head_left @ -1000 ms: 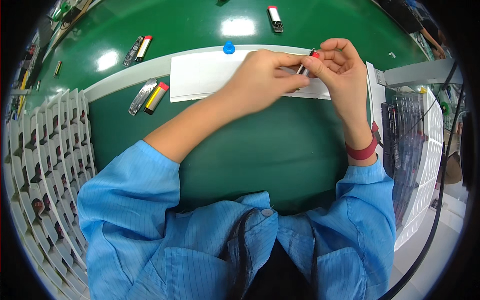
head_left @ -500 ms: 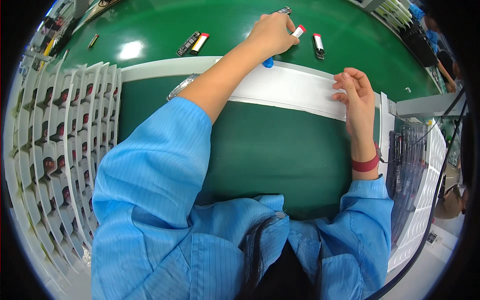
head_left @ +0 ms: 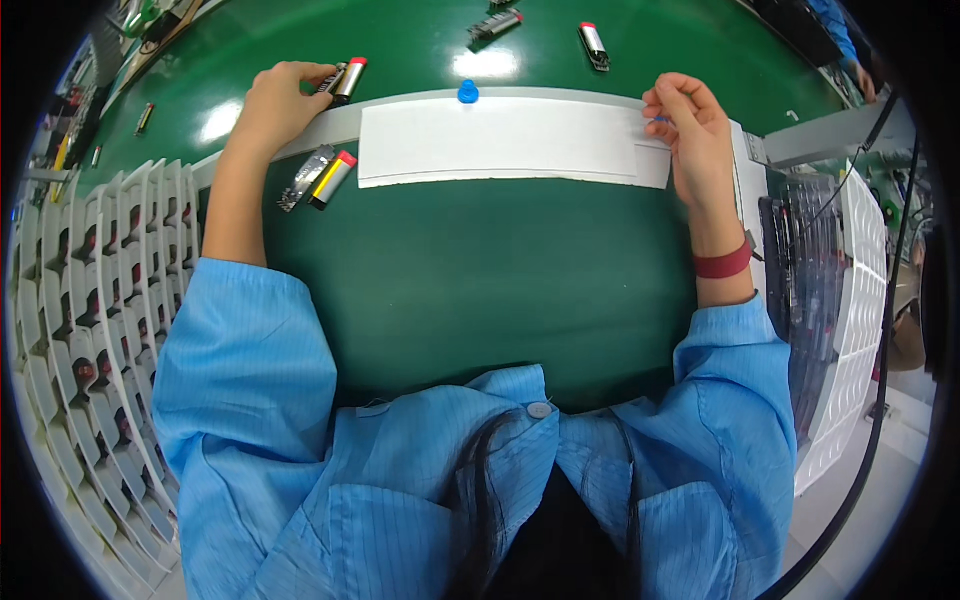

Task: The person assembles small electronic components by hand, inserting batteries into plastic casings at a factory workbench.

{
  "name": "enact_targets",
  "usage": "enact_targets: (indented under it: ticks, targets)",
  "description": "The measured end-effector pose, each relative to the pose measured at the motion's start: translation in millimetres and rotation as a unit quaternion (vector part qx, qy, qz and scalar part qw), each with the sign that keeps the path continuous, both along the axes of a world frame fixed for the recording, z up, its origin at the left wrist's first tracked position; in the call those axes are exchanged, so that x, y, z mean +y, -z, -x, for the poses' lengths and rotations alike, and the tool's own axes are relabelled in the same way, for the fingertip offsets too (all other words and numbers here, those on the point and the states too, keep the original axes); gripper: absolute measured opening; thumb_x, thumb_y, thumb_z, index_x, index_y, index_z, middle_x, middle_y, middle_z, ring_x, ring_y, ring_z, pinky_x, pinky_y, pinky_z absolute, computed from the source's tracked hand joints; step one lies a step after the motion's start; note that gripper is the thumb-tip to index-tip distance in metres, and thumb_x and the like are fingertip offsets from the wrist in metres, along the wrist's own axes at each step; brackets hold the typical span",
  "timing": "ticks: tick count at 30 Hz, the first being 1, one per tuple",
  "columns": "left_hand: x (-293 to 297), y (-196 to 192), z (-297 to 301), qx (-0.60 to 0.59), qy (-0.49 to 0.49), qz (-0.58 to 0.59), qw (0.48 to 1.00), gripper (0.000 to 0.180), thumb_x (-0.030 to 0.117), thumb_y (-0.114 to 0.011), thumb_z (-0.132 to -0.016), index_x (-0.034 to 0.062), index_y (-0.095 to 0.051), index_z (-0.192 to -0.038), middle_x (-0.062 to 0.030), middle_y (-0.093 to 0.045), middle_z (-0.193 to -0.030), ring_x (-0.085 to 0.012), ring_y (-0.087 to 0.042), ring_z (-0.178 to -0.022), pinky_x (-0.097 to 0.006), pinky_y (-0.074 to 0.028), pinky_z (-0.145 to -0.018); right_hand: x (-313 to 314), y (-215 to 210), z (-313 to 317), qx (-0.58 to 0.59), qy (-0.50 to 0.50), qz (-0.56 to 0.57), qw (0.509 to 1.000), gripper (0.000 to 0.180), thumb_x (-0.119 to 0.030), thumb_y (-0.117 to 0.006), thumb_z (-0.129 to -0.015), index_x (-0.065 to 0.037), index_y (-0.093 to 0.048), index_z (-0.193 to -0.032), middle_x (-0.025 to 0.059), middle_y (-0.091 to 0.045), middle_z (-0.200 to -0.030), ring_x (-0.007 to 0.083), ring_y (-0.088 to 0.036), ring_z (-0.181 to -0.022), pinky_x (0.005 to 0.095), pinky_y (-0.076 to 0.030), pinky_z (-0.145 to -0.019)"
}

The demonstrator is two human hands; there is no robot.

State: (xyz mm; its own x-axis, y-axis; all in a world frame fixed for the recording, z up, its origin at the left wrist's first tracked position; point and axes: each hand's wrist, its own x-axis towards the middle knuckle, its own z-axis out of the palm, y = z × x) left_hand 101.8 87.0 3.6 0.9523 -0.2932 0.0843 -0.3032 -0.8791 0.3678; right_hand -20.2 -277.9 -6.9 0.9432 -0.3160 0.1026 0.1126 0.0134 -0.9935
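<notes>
Closest to the person is the dark green bench (head_left: 480, 290), bare in the middle. On the left side stand rows of white trays (head_left: 90, 330) with small dark parts in them. A little farther, on the left, two lighters (head_left: 318, 178) lie side by side, one silver and one yellow with a red tip. A long white strip (head_left: 500, 140) runs across the bench. The right hand (head_left: 690, 130) rests on its right end, fingers curled and pinching the edge. A small blue cap (head_left: 467, 93) sits at the strip's far edge. Far left, the left hand (head_left: 275, 100) is closed on a silver lighter with a red tip (head_left: 348, 78). More lighters (head_left: 592, 45) lie farther off on the green belt.
</notes>
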Motion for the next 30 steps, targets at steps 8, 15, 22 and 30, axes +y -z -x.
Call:
enact_targets:
  ticks: [8,15,22,30]
  targets:
    - [-65.2,-27.2,22.8,0.013,0.103,0.336,0.936,0.027,0.013,-0.059,-0.078,-0.0018,-0.062,-0.101,-0.0097,-0.066,-0.084,-0.0146,-0.061,-0.069,-0.027,-0.048,-0.064,-7.2,3.0,28.2,-0.083,-0.018,0.477,0.875,0.014,-0.004,-0.058,-0.079,-0.001,-0.061,-0.092,0.0093,-0.063,-0.083,0.0186,-0.059,-0.069,0.0260,-0.047,-0.061]
    - [-143.8,-8.0,72.1,0.369,0.271,0.399,0.794,0.028,0.006,-0.059,-0.077,-0.0050,-0.061,-0.102,-0.0097,-0.064,-0.082,-0.0093,-0.057,-0.064,-0.021,-0.048,-0.062,16.6,-16.0,29.3,-0.113,-0.094,0.670,0.728,0.015,0.006,-0.051,-0.071,0.002,-0.056,-0.084,0.0158,-0.060,-0.081,0.0308,-0.058,-0.077,0.0390,-0.047,-0.067]
    - [-145.8,18.8,65.7,0.403,0.205,0.493,0.743,0.027,0.004,-0.060,-0.078,-0.0056,-0.059,-0.103,-0.0110,-0.064,-0.082,-0.0094,-0.057,-0.062,-0.020,-0.047,-0.061,13.5,-49.3,11.5,-0.056,-0.238,0.670,0.701,0.025,0.005,-0.055,-0.066,0.002,-0.050,-0.091,0.0136,-0.058,-0.069,0.0274,-0.059,-0.060,0.0361,-0.046,-0.057]
    - [-155.7,21.5,64.6,0.423,0.131,0.542,0.714,0.025,0.006,-0.053,-0.083,-0.0106,-0.057,-0.101,-0.0167,-0.061,-0.092,-0.0166,-0.062,-0.083,-0.024,-0.051,-0.080,13.0,-52.9,14.7,0.075,-0.145,-0.122,0.979,0.029,-0.003,-0.062,-0.077,-0.002,-0.046,-0.101,0.0101,-0.061,-0.081,0.0128,-0.061,-0.063,0.0250,-0.055,-0.059]
